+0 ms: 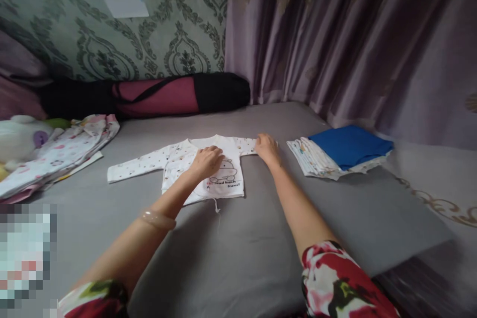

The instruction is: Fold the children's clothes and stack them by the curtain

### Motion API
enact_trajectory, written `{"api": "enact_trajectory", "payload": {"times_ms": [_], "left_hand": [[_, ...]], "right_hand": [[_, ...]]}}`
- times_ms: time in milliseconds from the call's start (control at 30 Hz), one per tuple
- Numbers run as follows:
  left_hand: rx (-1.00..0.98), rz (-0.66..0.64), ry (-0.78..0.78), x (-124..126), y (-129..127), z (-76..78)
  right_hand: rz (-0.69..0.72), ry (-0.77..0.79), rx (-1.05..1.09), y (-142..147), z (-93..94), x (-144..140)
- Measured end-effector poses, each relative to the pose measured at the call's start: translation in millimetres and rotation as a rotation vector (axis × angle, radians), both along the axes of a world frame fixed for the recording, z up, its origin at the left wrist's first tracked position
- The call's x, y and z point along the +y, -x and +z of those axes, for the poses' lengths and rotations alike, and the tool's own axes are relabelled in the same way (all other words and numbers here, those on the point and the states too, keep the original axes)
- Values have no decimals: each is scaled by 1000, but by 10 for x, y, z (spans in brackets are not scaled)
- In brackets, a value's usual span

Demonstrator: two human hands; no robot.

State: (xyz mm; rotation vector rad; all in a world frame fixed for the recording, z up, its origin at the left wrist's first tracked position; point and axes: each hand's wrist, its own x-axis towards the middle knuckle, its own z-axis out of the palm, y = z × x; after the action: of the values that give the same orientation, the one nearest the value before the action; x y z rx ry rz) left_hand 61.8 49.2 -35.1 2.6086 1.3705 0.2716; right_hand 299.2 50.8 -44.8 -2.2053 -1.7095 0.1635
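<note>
A small white baby shirt (227,191) with a printed cartoon and lettering lies spread on the grey sheet. Its left-hand sleeve (137,165), dotted with small patterns, stretches out to the side. My left hand (207,161) rests on the shirt's chest, palm down with its fingers lying flat. At the end of the other sleeve (246,145), my right hand (267,148) has its fingers closed on the cuff. A short white tie string (216,206) hangs from the hem toward me.
To the right sits a stack of folded clothes (316,156), topped by a blue garment (352,145). Pink-and-white patterned clothes (70,151) and a plush toy (18,139) lie at the left. A black and maroon long bag (156,97) runs along the wall, beside purple curtains (316,35).
</note>
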Motion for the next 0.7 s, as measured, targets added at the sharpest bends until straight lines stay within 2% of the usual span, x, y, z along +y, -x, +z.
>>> {"api": "enact_trajectory", "payload": {"times_ms": [100, 200, 333, 433, 567, 700], "left_hand": [[-91, -89, 15, 219, -168, -103], [-136, -132, -2, 434, -298, -217], [-165, -191, 8, 653, -420, -354], [-187, -196, 34, 724, -463, -444], [-167, -162, 44, 706, -474, -533], [-49, -126, 86, 660, -487, -558]], "right_hand": [[-271, 28, -6, -314, -49, 59], [-373, 47, 73, -510, -125, 100], [-409, 103, 240, -634, -191, 196], [-406, 76, 298, -684, -214, 276], [-383, -98, 432, -708, -262, 357], [-398, -279, 569, -683, -331, 388]]}}
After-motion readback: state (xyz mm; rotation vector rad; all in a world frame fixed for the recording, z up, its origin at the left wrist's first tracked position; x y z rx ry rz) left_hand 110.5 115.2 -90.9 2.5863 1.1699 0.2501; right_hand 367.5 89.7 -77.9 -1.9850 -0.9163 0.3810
